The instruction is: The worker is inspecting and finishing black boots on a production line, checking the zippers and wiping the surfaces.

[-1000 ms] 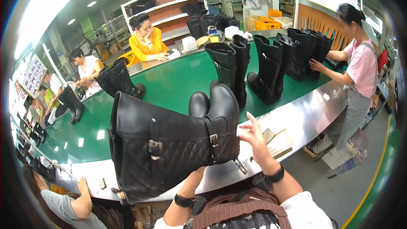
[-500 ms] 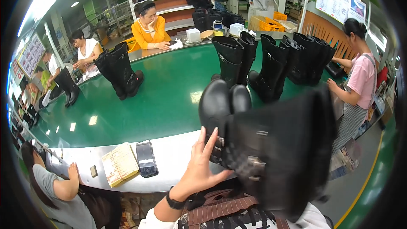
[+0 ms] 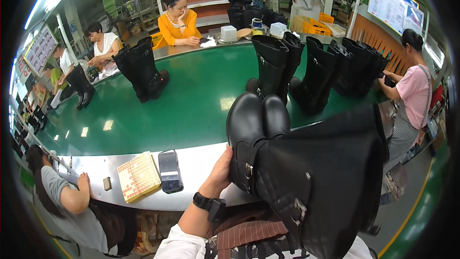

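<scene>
A pair of black leather knee boots (image 3: 306, 182) lies side by side across my lap and the bench edge. Their rounded toes point away toward the green table, and their wide shafts spread to the lower right. Straps with silver buckles and a quilted patch show on the nearer boot. My left hand (image 3: 221, 170), with a dark watch (image 3: 209, 205) on its wrist, is closed around the foot of the left boot, its fingers partly hidden behind it. My right hand does not show; the shafts cover that side.
Standing boots (image 3: 314, 74) line the green table (image 3: 191, 100) beyond, with another pair (image 3: 141, 72) farther left. A yellow notepad (image 3: 139, 176) and a phone (image 3: 170, 170) lie on the metal ledge (image 3: 96, 163). Co-workers sit left and opposite; one stands at right.
My left hand has gone from spread fingers over the buckles to a hold on the left boot's foot. The boot shafts have swung down and rightward, and the whole view has shifted slightly.
</scene>
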The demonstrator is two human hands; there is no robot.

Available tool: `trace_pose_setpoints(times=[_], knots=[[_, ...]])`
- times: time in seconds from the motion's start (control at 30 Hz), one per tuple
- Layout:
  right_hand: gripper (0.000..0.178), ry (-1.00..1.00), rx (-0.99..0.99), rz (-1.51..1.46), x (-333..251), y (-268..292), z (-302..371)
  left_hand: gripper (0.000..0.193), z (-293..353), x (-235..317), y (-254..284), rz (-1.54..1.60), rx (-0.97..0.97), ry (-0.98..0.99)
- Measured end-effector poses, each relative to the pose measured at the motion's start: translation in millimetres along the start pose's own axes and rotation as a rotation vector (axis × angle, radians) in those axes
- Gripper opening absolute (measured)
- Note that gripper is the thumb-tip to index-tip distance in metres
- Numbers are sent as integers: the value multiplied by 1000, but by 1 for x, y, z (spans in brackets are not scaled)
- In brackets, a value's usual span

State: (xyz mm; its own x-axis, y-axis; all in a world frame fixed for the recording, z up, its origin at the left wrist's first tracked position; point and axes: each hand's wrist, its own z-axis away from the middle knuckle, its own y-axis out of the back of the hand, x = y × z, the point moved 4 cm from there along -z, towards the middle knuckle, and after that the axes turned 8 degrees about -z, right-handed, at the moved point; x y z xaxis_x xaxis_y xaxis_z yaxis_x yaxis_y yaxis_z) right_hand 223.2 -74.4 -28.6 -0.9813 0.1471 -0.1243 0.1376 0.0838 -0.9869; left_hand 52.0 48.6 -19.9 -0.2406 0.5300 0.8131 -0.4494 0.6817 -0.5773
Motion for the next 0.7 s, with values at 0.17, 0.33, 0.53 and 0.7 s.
trace_pose_setpoints(times=[0.17, 0.33, 0.53, 0.7], knots=[[48, -38, -150, -152, 3, -20, -7, 50, 4, 9, 1, 495, -359, -126], [56, 31, 16, 77, 8, -31, -6, 65, 8, -1, 9, 370, -126, -94], [67, 188, 118, 238, 1, -33, 10, 69, 17, 9, 6, 311, 23, -219], [63, 268, 249, 263, -5, -31, 13, 61, 23, 11, 4, 300, 120, -229]])
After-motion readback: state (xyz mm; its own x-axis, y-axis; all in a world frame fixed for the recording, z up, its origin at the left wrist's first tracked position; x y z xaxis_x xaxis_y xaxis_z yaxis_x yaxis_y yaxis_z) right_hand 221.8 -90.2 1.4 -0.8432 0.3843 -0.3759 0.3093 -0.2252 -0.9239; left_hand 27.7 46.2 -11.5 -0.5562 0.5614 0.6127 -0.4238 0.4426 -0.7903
